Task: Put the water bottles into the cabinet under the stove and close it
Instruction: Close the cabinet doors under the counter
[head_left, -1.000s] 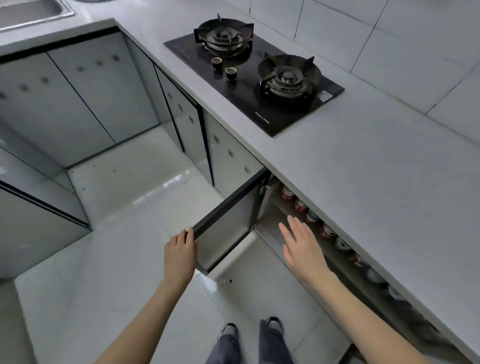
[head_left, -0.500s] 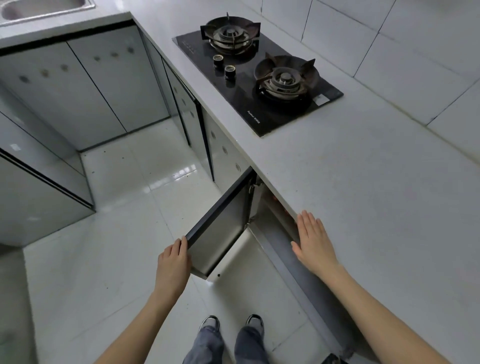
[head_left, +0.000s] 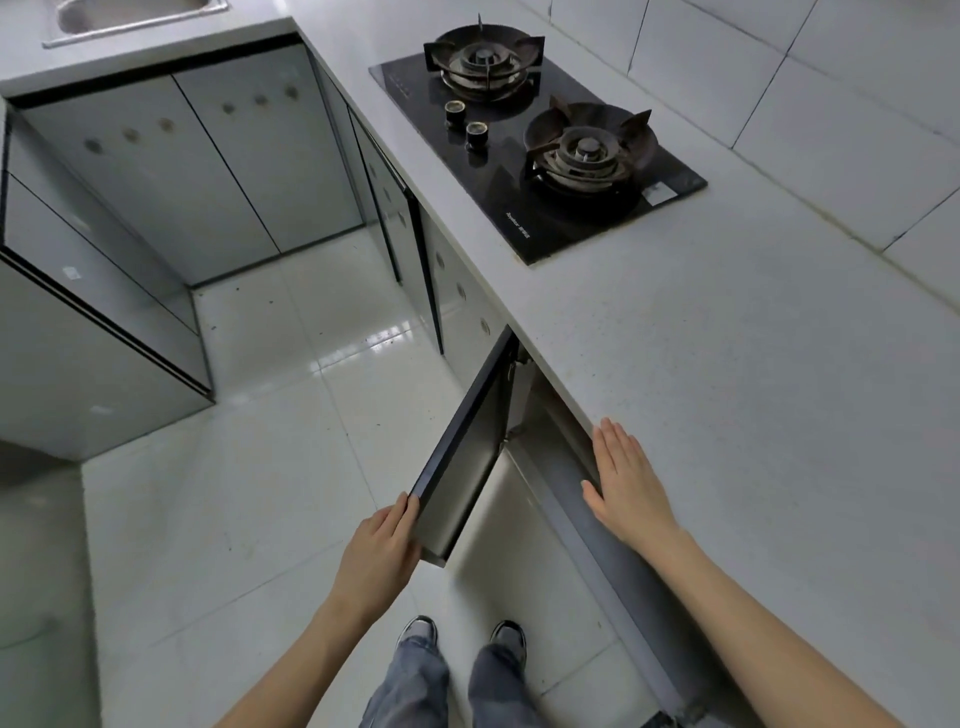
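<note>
pressing against the free edge of the cabinet door (head_left: 467, 457), the left hand (head_left: 379, 551) is lying with its fingers together and nearly straight along the door's outer face, at the upper corner farthest from the gas stove (head_left: 535, 150). the door is standing well ajar, hinged on its stove-ward side and angling out over the white floor tiles (head_left: 249, 493). the right hand (head_left: 628, 483) is spreading flat, palm down and fingers straight and holding nothing, at the front edge of the countertop (head_left: 753, 389), nearer the person than the stove; whether it is actually touching the surface is hard to tell. the cabinet opening, below the counter and on the person's side of the stove, is showing only a dark strip, so the water bottles inside are hidden from this angle. two shoes (head_left: 462, 639) and jeans legs are showing on the floor below the door.
</note>
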